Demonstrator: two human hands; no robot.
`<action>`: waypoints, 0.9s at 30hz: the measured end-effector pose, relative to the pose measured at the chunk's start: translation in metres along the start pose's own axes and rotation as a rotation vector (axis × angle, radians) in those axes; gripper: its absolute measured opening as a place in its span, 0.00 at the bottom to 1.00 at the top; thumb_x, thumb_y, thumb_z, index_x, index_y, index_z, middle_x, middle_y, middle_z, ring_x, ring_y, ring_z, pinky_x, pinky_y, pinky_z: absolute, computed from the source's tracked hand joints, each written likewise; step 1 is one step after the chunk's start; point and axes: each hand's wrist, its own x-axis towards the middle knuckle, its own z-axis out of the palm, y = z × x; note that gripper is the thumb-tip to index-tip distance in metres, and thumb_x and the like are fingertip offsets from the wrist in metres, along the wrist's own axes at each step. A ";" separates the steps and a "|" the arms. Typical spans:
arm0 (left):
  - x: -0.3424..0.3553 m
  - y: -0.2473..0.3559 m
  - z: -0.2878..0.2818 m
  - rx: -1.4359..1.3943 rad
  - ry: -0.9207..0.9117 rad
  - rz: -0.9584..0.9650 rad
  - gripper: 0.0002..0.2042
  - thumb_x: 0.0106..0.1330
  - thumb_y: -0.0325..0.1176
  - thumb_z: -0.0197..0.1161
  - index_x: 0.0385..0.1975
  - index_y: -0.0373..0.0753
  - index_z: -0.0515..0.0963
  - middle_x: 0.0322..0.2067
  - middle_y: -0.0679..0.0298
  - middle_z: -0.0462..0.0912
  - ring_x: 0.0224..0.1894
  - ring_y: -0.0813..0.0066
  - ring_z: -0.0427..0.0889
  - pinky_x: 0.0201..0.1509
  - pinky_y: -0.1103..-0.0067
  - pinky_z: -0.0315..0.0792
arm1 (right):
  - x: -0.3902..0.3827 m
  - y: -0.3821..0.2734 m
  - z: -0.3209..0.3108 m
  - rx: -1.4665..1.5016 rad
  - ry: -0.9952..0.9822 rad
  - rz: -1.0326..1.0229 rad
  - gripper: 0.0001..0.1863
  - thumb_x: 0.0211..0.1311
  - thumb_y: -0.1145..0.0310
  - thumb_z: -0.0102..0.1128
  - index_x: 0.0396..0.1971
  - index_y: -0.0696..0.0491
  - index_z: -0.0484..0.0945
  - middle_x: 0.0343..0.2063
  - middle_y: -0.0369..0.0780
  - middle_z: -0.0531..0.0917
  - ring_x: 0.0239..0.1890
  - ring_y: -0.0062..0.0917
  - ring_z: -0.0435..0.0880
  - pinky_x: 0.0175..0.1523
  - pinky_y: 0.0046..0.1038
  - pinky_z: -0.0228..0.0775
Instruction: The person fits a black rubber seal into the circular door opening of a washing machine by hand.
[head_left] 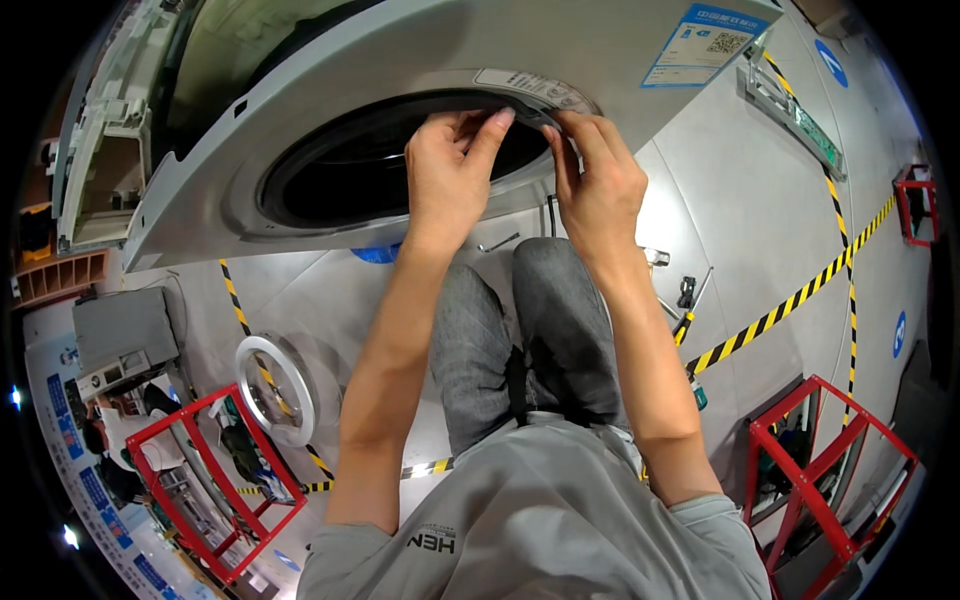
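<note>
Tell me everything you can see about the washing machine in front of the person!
The washing machine has a smooth, silver-grey front that looks like metal, slanting across the picture's top. Its round hole is dark, with no door over it and a black rim that looks rubbery. A blue-and-white label sits near one corner. At the left, pale inner parts show. The left hand and right hand pinch the rim.

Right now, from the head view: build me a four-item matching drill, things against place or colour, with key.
1. Left hand and right hand
2. Ring
3. Sticker
4. Floor tape

A. Black and yellow
B. Silver, left of the legs
C. At the round opening
D. Blue and white, on the panel

Pairs: 1-C, 2-B, 3-D, 4-A
</note>
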 end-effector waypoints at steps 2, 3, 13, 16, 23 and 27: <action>0.000 0.004 0.001 0.152 -0.060 -0.050 0.12 0.69 0.30 0.67 0.42 0.24 0.82 0.38 0.54 0.89 0.40 0.75 0.86 0.48 0.78 0.79 | 0.001 0.004 0.002 0.008 -0.014 -0.007 0.08 0.61 0.71 0.69 0.38 0.55 0.83 0.34 0.40 0.85 0.33 0.36 0.86 0.37 0.33 0.77; 0.000 0.006 0.002 0.230 -0.089 -0.075 0.12 0.68 0.29 0.67 0.42 0.24 0.82 0.38 0.54 0.88 0.40 0.75 0.86 0.48 0.77 0.80 | 0.001 0.005 0.004 0.015 -0.021 -0.011 0.08 0.61 0.70 0.69 0.38 0.54 0.82 0.33 0.40 0.84 0.34 0.37 0.85 0.38 0.34 0.77; -0.001 -0.010 0.011 0.211 -0.079 -0.091 0.14 0.66 0.27 0.69 0.44 0.21 0.79 0.40 0.51 0.88 0.42 0.70 0.87 0.49 0.76 0.81 | -0.006 0.012 0.008 0.106 -0.021 0.120 0.07 0.61 0.75 0.68 0.38 0.56 0.81 0.34 0.42 0.84 0.34 0.37 0.86 0.37 0.33 0.77; -0.003 -0.017 0.020 0.178 -0.034 -0.044 0.14 0.65 0.27 0.70 0.43 0.21 0.79 0.40 0.51 0.88 0.42 0.69 0.87 0.49 0.76 0.81 | -0.017 0.025 0.006 0.133 -0.011 0.216 0.05 0.62 0.73 0.66 0.36 0.55 0.81 0.33 0.41 0.83 0.31 0.36 0.85 0.35 0.34 0.77; -0.003 -0.032 0.023 0.259 0.027 0.028 0.10 0.65 0.26 0.69 0.40 0.25 0.80 0.37 0.54 0.89 0.39 0.72 0.87 0.47 0.77 0.79 | -0.040 0.035 -0.001 0.176 -0.075 0.362 0.04 0.63 0.73 0.65 0.35 0.56 0.82 0.32 0.41 0.84 0.31 0.33 0.86 0.34 0.31 0.77; -0.002 -0.047 0.020 0.072 -0.001 0.055 0.10 0.66 0.25 0.69 0.43 0.27 0.79 0.38 0.57 0.87 0.41 0.73 0.85 0.52 0.78 0.77 | -0.038 0.038 0.000 0.201 -0.071 0.382 0.04 0.63 0.73 0.66 0.35 0.57 0.82 0.33 0.41 0.85 0.32 0.32 0.87 0.33 0.30 0.78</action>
